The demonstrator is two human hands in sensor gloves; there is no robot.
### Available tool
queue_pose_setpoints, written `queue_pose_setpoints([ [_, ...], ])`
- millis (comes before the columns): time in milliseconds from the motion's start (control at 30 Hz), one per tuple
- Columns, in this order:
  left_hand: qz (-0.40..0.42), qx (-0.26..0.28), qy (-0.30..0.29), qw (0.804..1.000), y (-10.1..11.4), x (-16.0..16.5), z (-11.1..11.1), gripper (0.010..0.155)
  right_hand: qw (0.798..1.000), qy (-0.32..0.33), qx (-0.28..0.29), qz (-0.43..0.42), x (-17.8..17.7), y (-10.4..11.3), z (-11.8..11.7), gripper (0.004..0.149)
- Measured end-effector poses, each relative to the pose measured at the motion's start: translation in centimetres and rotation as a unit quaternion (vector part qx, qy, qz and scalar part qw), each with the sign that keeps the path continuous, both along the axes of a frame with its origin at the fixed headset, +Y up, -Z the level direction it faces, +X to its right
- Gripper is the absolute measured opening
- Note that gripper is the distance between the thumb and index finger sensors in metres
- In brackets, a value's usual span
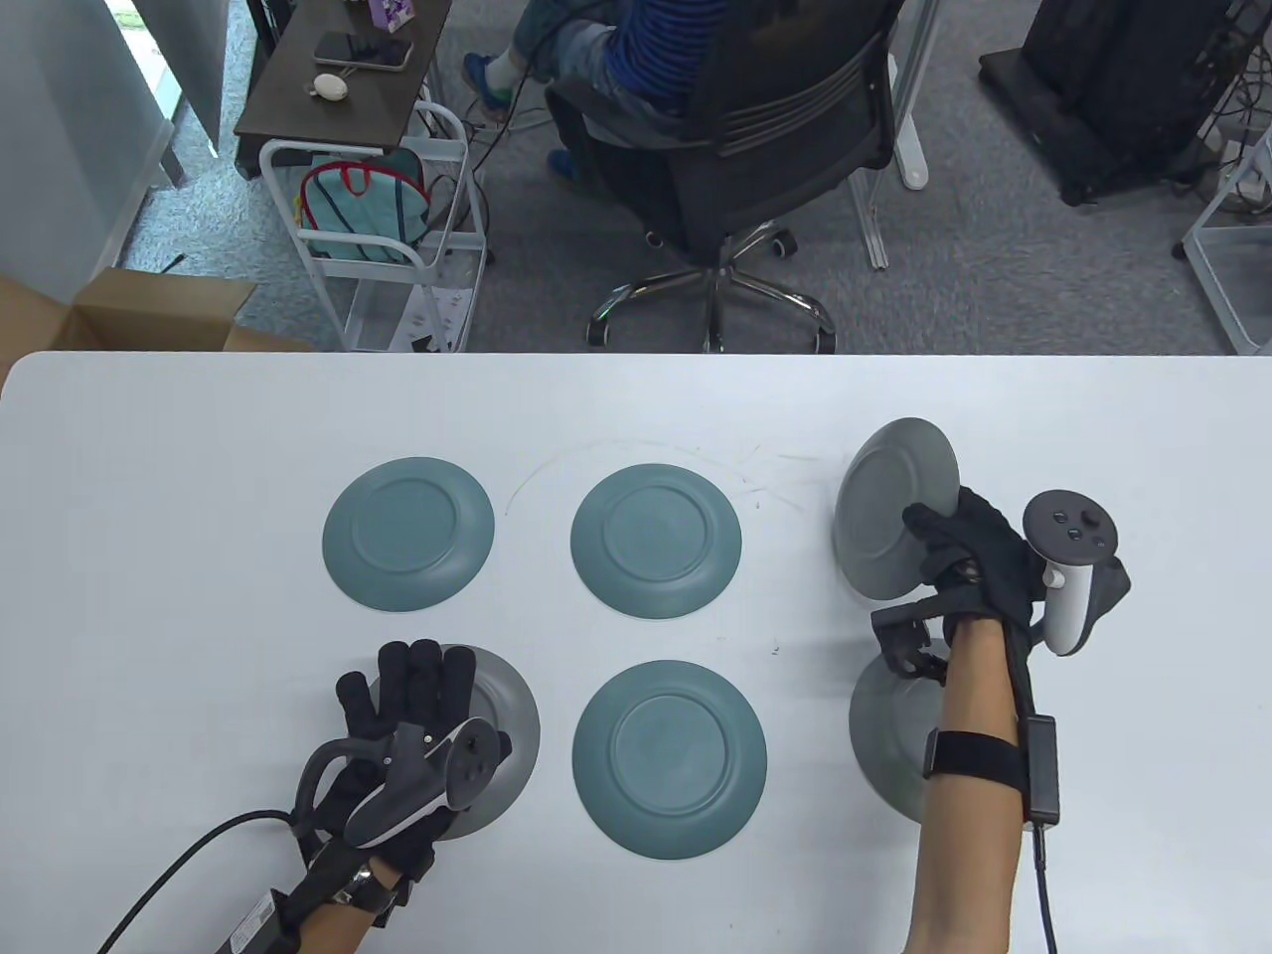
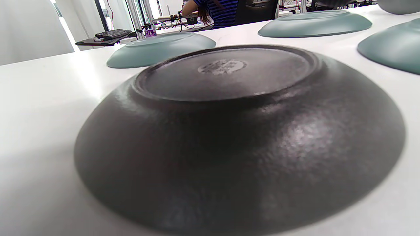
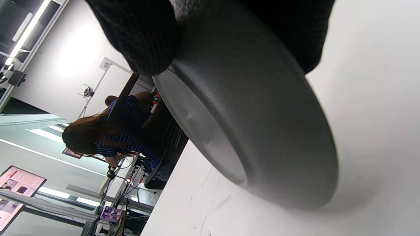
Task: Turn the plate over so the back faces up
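Table view: the right hand grips a grey plate by its near edge at the table's far right, tilted up on its rim, its face turned left. The left hand rests flat, fingers extended, on another grey plate at the near left; three teal plates lie back-up between.

Left wrist view: that dark plate sits upside down on the table, no fingers showing.

Right wrist view: gloved fingers clamp the raised plate's rim, its foot ring facing left; tipping it further should bring the back up.
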State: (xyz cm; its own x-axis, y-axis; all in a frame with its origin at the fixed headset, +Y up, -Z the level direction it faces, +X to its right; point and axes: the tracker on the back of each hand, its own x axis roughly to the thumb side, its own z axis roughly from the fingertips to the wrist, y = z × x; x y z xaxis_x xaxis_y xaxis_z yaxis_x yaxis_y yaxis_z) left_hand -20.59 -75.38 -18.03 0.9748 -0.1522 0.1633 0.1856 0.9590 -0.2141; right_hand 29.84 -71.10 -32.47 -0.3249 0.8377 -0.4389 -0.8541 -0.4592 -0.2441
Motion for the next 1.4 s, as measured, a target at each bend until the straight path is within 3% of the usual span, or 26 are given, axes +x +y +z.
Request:
queue_pose_setpoints([
  [400,-0.003,-0.002,0.004,1.0,0.0,-0.1,-0.1,0.088,0.994,-0.046,-0.094,-0.007,2.8,-3.6,-0.5,0.071],
  [767,-0.005,-0.006,0.006,1.0,-0.1,-0.1,-0.2,0.088,0.984,-0.05,-0.163,0.045,3.8,-5.5,-0.9,0.075],
  [1100,-0.003,-0.008,0.003,1.0,-0.2,0.0,-0.2,0.087,0.973,-0.053,-0.197,0.105,3.8,-5.8,-1.5,0.074],
  [1200,-0.005,-0.009,0.004,1.0,-0.2,0.0,-0.2,0.088,0.96,-0.045,-0.217,0.173,3.3,-5.3,-1.8,0.072],
  [1400,-0.005,-0.008,0.004,1.0,-0.2,-0.1,-0.2,0.088,0.95,-0.041,-0.227,0.211,2.4,-5.1,-2.1,0.07],
])
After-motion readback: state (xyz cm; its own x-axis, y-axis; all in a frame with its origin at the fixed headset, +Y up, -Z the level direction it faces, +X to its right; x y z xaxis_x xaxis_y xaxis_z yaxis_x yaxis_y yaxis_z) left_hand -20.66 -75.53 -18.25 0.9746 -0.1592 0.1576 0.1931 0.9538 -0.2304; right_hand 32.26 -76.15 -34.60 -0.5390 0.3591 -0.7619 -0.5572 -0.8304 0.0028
